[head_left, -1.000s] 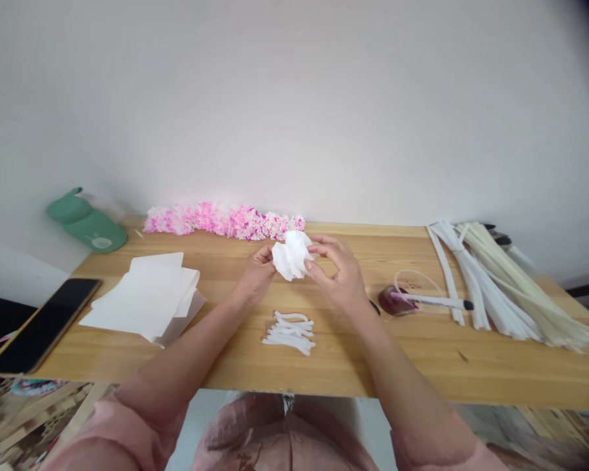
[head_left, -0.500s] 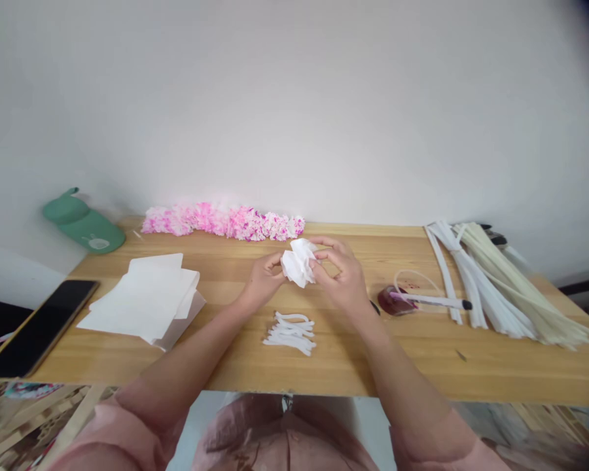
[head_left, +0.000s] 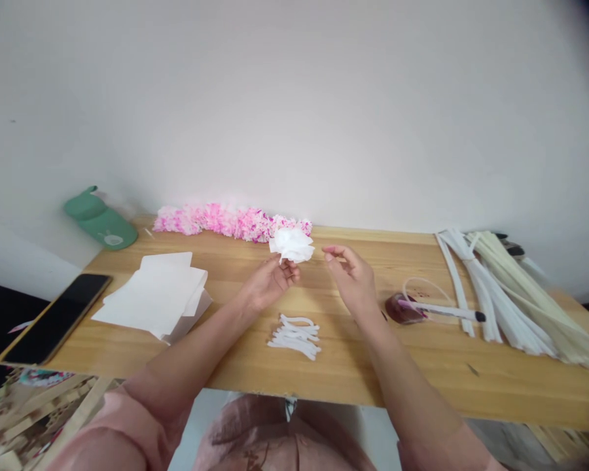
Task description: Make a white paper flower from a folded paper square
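A ruffled white paper flower (head_left: 291,244) is held up over the table by my left hand (head_left: 269,282), whose fingers are closed around its underside. To the right of the flower and apart from it, my right hand (head_left: 354,281) has thumb and forefinger drawn together, with nothing visible between them. Below and between my hands lies a small pile of short white fuzzy stems (head_left: 294,337). A stack of white paper sheets (head_left: 152,294) rests to the left of my left forearm.
Pink and white paper flowers (head_left: 226,221) line the wall. At left are a green bottle (head_left: 103,222) and a phone (head_left: 59,319). On the right, a marker (head_left: 446,310) lies across a small dark red container (head_left: 397,311), beside bundles of long white (head_left: 505,307) and cream stems (head_left: 535,288).
My right hand has let go of the white paper flower and moved right. The left hand has turned palm up beneath the flower, which looks fuller and sits slightly higher and further left.
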Demonstrator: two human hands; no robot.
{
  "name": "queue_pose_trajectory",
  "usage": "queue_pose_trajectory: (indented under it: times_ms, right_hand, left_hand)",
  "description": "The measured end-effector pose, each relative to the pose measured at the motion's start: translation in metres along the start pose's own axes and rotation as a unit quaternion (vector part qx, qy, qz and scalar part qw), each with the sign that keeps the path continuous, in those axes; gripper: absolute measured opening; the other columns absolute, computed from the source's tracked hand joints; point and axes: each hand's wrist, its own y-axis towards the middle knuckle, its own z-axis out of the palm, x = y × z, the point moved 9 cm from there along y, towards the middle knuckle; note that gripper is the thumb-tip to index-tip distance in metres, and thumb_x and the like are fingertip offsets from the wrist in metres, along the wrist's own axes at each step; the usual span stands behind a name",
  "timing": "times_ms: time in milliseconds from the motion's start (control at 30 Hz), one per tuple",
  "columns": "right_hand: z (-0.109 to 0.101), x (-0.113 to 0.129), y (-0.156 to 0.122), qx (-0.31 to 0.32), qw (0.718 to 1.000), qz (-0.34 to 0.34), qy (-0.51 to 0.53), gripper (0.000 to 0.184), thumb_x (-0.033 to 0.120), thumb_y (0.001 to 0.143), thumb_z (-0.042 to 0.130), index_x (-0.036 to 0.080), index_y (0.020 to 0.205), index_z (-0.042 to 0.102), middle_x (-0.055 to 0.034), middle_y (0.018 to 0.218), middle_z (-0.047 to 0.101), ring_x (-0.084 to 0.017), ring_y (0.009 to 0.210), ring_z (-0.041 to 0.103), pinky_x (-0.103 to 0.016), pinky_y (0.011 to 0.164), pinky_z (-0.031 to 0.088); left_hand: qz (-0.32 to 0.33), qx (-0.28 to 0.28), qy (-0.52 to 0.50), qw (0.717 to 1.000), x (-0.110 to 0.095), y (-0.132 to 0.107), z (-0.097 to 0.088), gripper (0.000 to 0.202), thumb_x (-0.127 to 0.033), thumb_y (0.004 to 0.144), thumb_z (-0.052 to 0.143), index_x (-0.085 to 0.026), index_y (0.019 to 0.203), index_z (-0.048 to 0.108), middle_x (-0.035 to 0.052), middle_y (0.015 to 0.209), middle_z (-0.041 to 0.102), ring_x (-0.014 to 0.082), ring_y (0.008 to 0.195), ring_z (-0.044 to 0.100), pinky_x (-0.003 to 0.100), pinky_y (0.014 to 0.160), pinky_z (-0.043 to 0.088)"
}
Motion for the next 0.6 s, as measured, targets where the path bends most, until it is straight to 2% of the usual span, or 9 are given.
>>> queue_pose_trajectory:
  times_ms: [100, 200, 300, 400, 500, 600]
  right_hand:
    - [0.003, 0.002, 0.0, 0.002, 1.0, -0.012, -0.011, 0.028, 0.042, 0.084, 0.059, 0.019, 0.096, 0.069, -0.0068, 0.098, 0.073, -0.017, 0.073, 0.064, -0.029, 0.065, 0.049]
    - [0.006, 0.01, -0.003, 0.014, 0.998, -0.053, -0.026, 0.024, 0.041, 0.085, 0.058, 0.02, 0.09, 0.069, -0.0051, 0.089, 0.074, -0.018, 0.076, 0.065, -0.03, 0.07, 0.05]
    - [0.025, 0.024, -0.011, 0.103, 0.986, -0.113, -0.061, 0.02, 0.036, 0.088, 0.058, 0.022, 0.085, 0.071, -0.0029, 0.084, 0.075, -0.018, 0.077, 0.067, -0.029, 0.072, 0.05]
    - [0.043, 0.03, -0.022, 0.184, 0.968, -0.152, -0.079, 0.018, 0.031, 0.09, 0.057, 0.024, 0.093, 0.073, -0.002, 0.091, 0.076, -0.018, 0.082, 0.069, -0.029, 0.076, 0.049]
    - [0.043, 0.028, -0.023, 0.17, 0.969, -0.161, -0.082, 0.021, 0.03, 0.092, 0.055, 0.024, 0.103, 0.072, -0.003, 0.099, 0.076, -0.018, 0.087, 0.07, -0.028, 0.076, 0.049]
    - [0.036, 0.024, -0.019, 0.131, 0.974, -0.159, -0.091, 0.02, 0.032, 0.092, 0.054, 0.021, 0.098, 0.07, -0.0032, 0.089, 0.074, -0.017, 0.078, 0.067, -0.027, 0.07, 0.048]
  left_hand:
    - [-0.013, 0.0, -0.003, 1.0, 0.001, -0.002, 0.002, 0.021, -0.015, 0.086, 0.061, -0.014, 0.066, 0.054, 0.0003, 0.062, 0.058, 0.0114, 0.056, 0.058, 0.023, 0.058, 0.047]
    - [-0.021, 0.008, -0.006, 1.0, 0.001, -0.004, 0.005, 0.022, -0.012, 0.089, 0.054, -0.015, 0.067, 0.054, -0.0004, 0.06, 0.056, 0.0109, 0.053, 0.055, 0.023, 0.057, 0.046]
    - [-0.023, 0.014, -0.004, 1.0, 0.001, -0.006, 0.007, 0.023, -0.013, 0.089, 0.053, -0.016, 0.066, 0.052, -0.0011, 0.059, 0.054, 0.0111, 0.052, 0.054, 0.023, 0.056, 0.045]
    - [-0.022, 0.017, 0.006, 1.0, 0.002, -0.006, 0.007, 0.023, -0.014, 0.087, 0.057, -0.016, 0.065, 0.051, -0.0025, 0.057, 0.052, 0.0101, 0.049, 0.052, 0.022, 0.056, 0.044]
    - [-0.013, 0.023, 0.019, 0.999, 0.001, -0.006, 0.008, 0.024, -0.016, 0.084, 0.062, -0.016, 0.063, 0.05, -0.003, 0.056, 0.051, 0.0093, 0.049, 0.051, 0.022, 0.056, 0.043]
    - [0.007, 0.028, 0.042, 0.999, 0.0, -0.006, 0.008, 0.025, -0.016, 0.079, 0.066, -0.016, 0.06, 0.049, -0.0023, 0.057, 0.053, 0.0097, 0.051, 0.052, 0.022, 0.056, 0.043]
